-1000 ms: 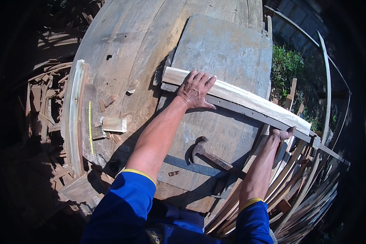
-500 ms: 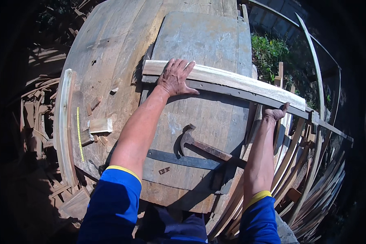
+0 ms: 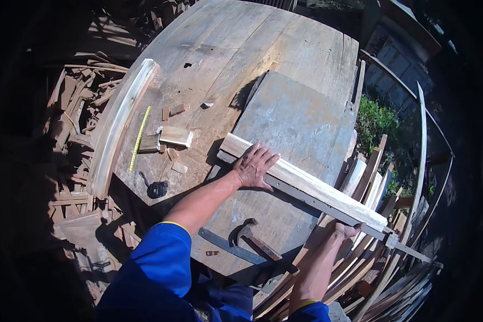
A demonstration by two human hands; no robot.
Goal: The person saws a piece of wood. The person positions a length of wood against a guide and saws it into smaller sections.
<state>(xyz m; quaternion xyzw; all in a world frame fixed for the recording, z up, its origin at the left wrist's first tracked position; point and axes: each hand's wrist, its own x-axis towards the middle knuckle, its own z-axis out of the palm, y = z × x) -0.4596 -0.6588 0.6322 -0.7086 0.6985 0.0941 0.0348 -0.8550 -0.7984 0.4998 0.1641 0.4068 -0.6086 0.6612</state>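
A pale wooden plank point(image 3: 306, 180) lies slantwise across the work surface, along a dark grey bar point(image 3: 300, 199) that resembles a bar clamp. Past the plank's right end, the bar carries a block-shaped jaw point(image 3: 393, 241). My left hand point(image 3: 256, 167) grips the plank near its left end, fingers over the top and thumb on the near side. Near the right end, my right hand point(image 3: 348, 231) holds the plank and bar from the near side; its lower fingers are hidden. A claw hammer point(image 3: 257, 241) rests nearer to me, beside a flat dark metal strip point(image 3: 228, 244).
A grey board point(image 3: 295, 112) lies on the large wooden table point(image 3: 209, 32). To the left are a tape measure point(image 3: 156, 189) with its yellow blade out, wood offcuts point(image 3: 176, 135) and a long board point(image 3: 121, 134). Scrap wood point(image 3: 72, 102) and stacked strips point(image 3: 408, 295) flank the table.
The view has shifted, so the table appears lower and turned, and the tape measure's case now shows. Both hands keep their hold on the plank, which still lies along the bar.
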